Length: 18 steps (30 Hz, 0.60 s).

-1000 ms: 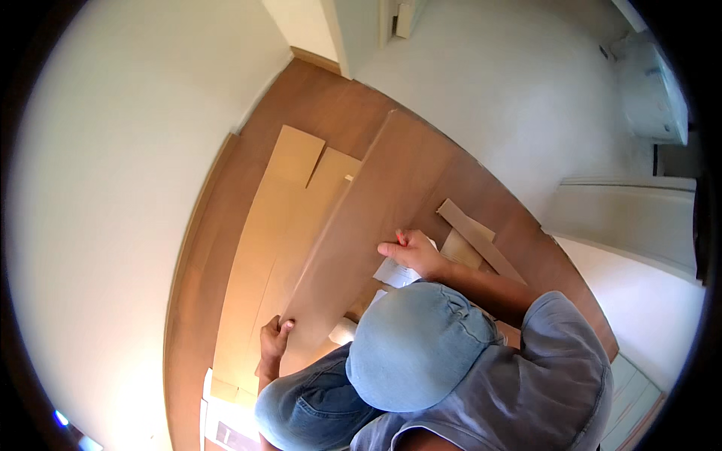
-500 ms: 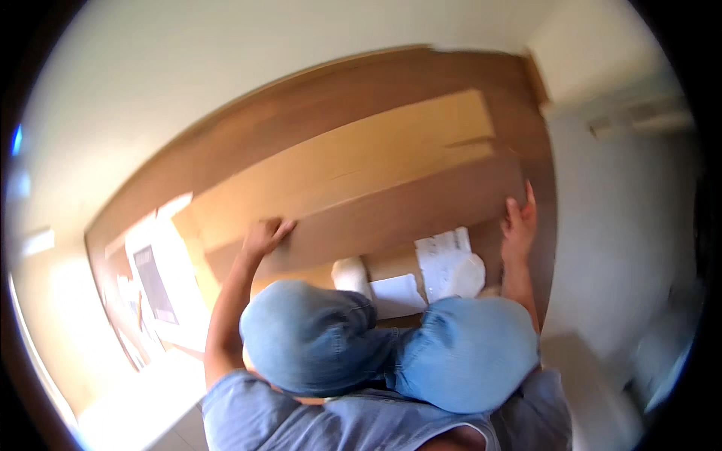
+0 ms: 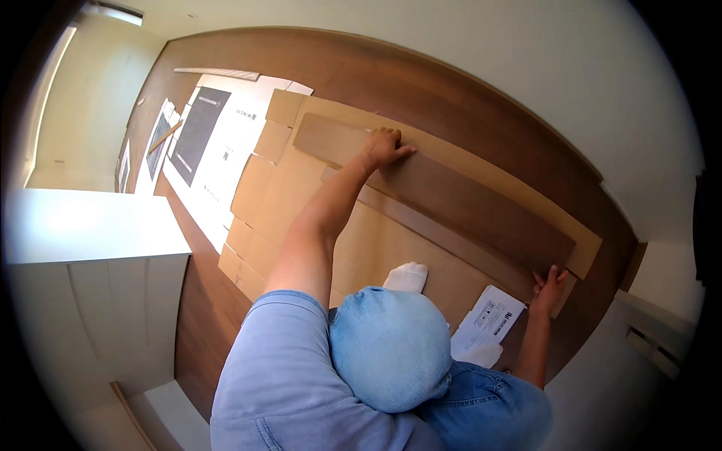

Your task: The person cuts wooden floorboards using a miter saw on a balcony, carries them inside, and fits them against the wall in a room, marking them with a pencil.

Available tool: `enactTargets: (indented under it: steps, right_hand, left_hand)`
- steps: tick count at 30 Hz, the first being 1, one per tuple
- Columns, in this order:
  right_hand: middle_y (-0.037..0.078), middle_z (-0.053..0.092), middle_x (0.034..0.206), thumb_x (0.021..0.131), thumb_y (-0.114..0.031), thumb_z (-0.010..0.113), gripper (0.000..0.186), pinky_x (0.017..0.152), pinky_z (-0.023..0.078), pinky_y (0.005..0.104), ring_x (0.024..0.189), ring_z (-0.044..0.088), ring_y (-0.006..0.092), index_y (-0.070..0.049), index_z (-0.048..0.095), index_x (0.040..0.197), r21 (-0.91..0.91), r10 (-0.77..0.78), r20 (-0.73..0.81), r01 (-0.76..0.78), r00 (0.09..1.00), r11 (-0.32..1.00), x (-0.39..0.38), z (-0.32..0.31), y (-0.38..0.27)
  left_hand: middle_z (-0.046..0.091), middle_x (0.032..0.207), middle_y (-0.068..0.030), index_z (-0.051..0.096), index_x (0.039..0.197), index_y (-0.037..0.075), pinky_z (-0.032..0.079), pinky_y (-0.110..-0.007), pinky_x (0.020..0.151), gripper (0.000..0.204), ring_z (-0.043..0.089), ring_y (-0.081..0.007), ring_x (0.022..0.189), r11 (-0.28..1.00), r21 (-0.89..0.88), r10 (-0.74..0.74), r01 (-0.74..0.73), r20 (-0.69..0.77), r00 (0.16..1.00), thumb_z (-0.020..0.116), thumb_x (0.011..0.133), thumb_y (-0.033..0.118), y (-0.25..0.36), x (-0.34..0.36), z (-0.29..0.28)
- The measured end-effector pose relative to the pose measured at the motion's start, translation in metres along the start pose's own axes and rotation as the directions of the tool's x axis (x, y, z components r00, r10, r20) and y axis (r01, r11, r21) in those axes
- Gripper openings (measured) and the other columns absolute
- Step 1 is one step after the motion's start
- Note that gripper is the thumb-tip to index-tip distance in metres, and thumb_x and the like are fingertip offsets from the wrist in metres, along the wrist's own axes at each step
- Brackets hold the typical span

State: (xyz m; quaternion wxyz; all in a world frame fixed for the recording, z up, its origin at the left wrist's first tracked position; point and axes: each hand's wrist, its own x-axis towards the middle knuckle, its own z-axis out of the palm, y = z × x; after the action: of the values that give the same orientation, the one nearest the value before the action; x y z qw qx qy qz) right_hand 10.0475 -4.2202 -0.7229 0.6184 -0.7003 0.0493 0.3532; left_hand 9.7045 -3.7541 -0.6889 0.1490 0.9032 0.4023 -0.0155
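Note:
A long brown plank (image 3: pixel 474 207) lies diagonally on a large cardboard sheet (image 3: pixel 256 188), over a second, partly hidden board (image 3: pixel 398 218). My left hand (image 3: pixel 385 146) grips the plank's far edge toward its upper-left part, thumb along the face. My right hand (image 3: pixel 547 287) is at the plank's right end with bent fingers; what is in them is too small to make out. My white-socked foot (image 3: pixel 406 276) rests on the cardboard near my jeans-covered knee (image 3: pixel 387 346). A white printed paper sheet (image 3: pixel 485 323) lies by my right forearm.
White sheets with dark panels (image 3: pixel 203 128) and narrow strips (image 3: pixel 214 72) lie at the upper left on the wood floor (image 3: pixel 451 86). A white panelled unit (image 3: pixel 98 293) stands left. Walls (image 3: pixel 511 37) bound the far side and right, with a door frame (image 3: pixel 647 338) at lower right.
My view has swung toward the left end of the floor. My left hand has reached forward along the plank's far edge. My right hand is lower on the plank's right end.

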Motion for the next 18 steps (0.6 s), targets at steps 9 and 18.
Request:
enactTargets:
  steps: [9, 18]
  right_hand:
    - [0.009, 0.064, 0.129, 0.104, -0.025, 0.061, 0.048, 0.055, 0.053, 0.0289, 0.072, 0.064, 0.0141, -0.001, 0.048, 0.144, -0.528, -0.103, 0.036, 0.106, 0.994, 0.843, 0.014, -0.001, 0.008]
    - [0.013, 0.073, 0.092, 0.102, -0.025, 0.061, 0.057, 0.067, 0.055, 0.0404, 0.079, 0.07, 0.0263, -0.003, 0.043, 0.151, -0.821, -0.248, 0.076, 0.202, 0.966, 0.534, -0.001, 0.013, 0.01]
  left_hand:
    - [0.042, 0.154, -0.0228, 0.053, 0.142, 0.004, 0.033, -0.05, 0.117, 0.061, 0.041, -0.0414, 0.141, 0.988, 0.006, 0.146, -0.152, -0.318, 0.937, 0.07, 0.092, 0.033, 0.052, -0.102, 0.073]
    - [0.03, 0.162, -0.0244, 0.043, 0.151, 0.001, 0.025, -0.052, 0.122, 0.068, 0.029, -0.0444, 0.148, 0.988, 0.009, 0.151, -0.152, -0.196, 0.969, 0.068, 0.094, 0.028, 0.04, -0.12, 0.08]
